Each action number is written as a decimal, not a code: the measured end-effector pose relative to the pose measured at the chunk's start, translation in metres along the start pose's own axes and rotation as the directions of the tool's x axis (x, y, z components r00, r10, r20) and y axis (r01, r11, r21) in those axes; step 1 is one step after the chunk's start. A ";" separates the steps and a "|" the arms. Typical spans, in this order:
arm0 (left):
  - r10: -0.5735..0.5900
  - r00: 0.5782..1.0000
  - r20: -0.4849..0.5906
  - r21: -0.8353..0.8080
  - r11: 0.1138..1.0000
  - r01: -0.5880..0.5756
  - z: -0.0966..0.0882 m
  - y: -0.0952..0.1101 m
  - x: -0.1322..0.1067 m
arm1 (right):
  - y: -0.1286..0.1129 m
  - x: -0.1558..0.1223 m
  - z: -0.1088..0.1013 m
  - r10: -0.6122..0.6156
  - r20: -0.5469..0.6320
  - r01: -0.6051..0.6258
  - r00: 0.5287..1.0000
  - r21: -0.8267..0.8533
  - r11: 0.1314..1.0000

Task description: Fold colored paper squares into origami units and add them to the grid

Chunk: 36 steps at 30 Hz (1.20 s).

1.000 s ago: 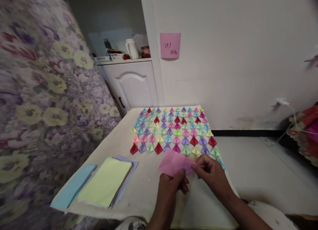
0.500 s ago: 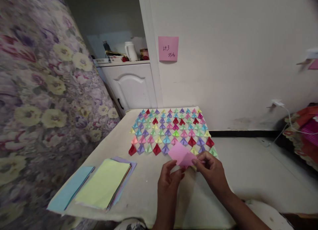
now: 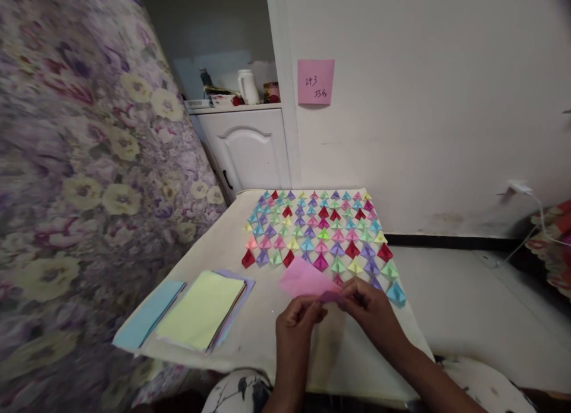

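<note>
A pink sheet of paper [image 3: 303, 279] is pinched between both hands above the near part of a cream-covered table [image 3: 259, 335]. My left hand [image 3: 295, 325] grips its near edge with thumb and fingers closed. My right hand [image 3: 370, 309] pinches the sheet's right corner. Just beyond the paper, several small folded paper pieces [image 3: 319, 234] in red, purple, green, yellow, blue and pink lie in neat rows.
A stack of coloured sheets, yellow on top [image 3: 203, 309], lies at the table's left with a blue sheet [image 3: 149, 315] beside it. A floral fabric surface [image 3: 80, 181] rises on the left. A pink note [image 3: 316, 81] hangs on the wall; a white cabinet [image 3: 245, 148] stands behind.
The pink sheet has been turned and folded between my hands, now showing smaller than a second ago. The view has shifted slightly to the left.
</note>
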<state>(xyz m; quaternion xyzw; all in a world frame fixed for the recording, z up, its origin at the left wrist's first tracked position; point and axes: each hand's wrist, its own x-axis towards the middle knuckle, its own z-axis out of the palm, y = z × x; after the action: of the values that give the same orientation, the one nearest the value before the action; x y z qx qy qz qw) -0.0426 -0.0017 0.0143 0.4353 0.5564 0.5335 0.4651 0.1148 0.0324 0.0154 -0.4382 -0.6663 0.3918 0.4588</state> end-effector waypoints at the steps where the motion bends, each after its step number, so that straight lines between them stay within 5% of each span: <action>1: -0.002 1.000 -0.003 0.096 0.995 0.002 -0.005 -0.006 -0.003 | 0.003 -0.003 0.005 0.011 0.013 -0.010 1.000 -0.071 0.997; 3: 0.048 0.998 -0.036 0.394 0.919 -0.030 -0.015 -0.018 -0.011 | 0.010 -0.012 0.016 0.005 0.056 0.008 0.998 -0.224 0.975; 5: 0.078 0.995 -0.060 0.659 0.752 -0.019 -0.022 -0.027 -0.022 | 0.016 -0.024 0.027 -0.003 0.051 0.023 0.999 -0.388 0.921; 7: 0.058 0.997 -0.049 0.790 0.614 0.003 -0.025 -0.032 -0.034 | 0.021 -0.036 0.036 0.001 0.089 0.042 0.996 -0.480 0.876; 10: 0.029 1.000 0.002 0.851 0.525 -0.017 -0.023 -0.034 -0.048 | 0.025 -0.051 0.042 0.005 0.127 0.064 0.992 -0.527 0.847; 18: 0.120 0.991 0.061 0.853 0.509 -0.114 -0.023 -0.045 -0.046 | 0.035 -0.066 0.045 0.047 0.150 0.041 0.987 -0.536 0.843; 24: 0.068 0.996 0.053 0.815 0.574 -0.083 -0.034 -0.045 -0.033 | 0.035 -0.064 0.045 0.097 0.081 -0.026 0.992 -0.620 0.784; 36: 0.033 0.999 -0.001 0.873 0.488 -0.015 -0.030 -0.039 -0.022 | 0.031 -0.057 0.048 0.198 0.045 -0.108 0.979 -0.708 0.698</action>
<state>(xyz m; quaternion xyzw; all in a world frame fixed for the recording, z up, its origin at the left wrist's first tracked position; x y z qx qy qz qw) -0.0677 -0.0314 -0.0233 0.6137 0.7478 0.1889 0.1686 0.0867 -0.0175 -0.0417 -0.6093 -0.7520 0.1715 0.1839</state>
